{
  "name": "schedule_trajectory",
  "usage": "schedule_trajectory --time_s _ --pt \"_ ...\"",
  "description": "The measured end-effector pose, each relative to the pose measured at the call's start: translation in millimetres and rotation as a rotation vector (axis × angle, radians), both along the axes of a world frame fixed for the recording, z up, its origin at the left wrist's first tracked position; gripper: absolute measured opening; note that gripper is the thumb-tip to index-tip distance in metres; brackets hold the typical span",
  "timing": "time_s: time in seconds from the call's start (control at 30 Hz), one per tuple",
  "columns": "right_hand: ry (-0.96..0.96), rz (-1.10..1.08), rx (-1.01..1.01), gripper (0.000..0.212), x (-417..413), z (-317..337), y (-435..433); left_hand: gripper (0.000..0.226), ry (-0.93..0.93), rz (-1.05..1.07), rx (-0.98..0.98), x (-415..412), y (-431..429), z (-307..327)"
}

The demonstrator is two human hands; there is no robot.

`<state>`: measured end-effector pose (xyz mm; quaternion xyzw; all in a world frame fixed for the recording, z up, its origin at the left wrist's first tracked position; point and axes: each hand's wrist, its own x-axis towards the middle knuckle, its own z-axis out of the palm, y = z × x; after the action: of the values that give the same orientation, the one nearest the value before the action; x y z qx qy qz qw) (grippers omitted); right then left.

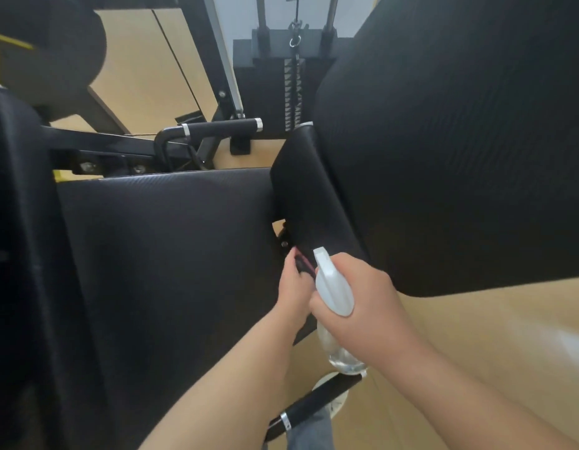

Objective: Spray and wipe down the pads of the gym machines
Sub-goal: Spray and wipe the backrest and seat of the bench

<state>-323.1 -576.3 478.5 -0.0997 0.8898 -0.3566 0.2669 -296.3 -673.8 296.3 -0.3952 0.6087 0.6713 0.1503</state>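
Seen from above, looking down at two bare forearms reaching into a black gym machine. Right hand [362, 297] closed around the neck of a clear plastic spray bottle with a white trigger head [334, 287], nozzle aimed up and away toward a narrow black textured pad [311, 196] that slants between two larger cushions. Bottle's clear body visible below the fist, just above a black foam-covered handle with a silver collar [314, 407].

Left hand [293, 287] just beside the right, touching it, fingers curled onto the lower end of the narrow pad, gripping something dark with a pinkish-red edge [302, 264]; too blurred to tell whether a cloth or part of the machine.

Wide black textured seat pad [171, 254] filling the centre and left, under the left forearm. Large black ribbed back pad [453, 141] filling the upper right, its lower edge just above the right hand. Round black roller cushion [57, 40] at upper left, out of focus.

Further back, a second black foam grip with chrome end caps [223, 126] on the black steel frame, and a black weight stack [293, 92] with a cable and clip hanging over it. Light tan floor [496, 336] showing at lower right and between the frame bars. Grey trouser leg [311, 433] at the bottom edge.
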Motion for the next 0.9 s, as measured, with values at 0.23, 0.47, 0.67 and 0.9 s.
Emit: schedule_trajectory --time_s 0.23,0.47,0.67,0.9 --pt "-0.015 0.015 -0.019 0.017 19 -10 32 0.059 0.019 0.312 -0.016 -85 -44 46" --pt "-0.101 -0.067 -0.097 0.014 43 -14 55 0.083 0.270 0.005 -0.263 -9 28 73" --pt "-0.131 -0.061 -0.158 0.014 51 -8 79 0.076 0.525 -0.161 -0.451 -35 4 70" --pt "-0.118 -0.114 -0.189 0.013 44 -16 78 0.087 0.389 -0.124 -0.381 -101 -42 82"
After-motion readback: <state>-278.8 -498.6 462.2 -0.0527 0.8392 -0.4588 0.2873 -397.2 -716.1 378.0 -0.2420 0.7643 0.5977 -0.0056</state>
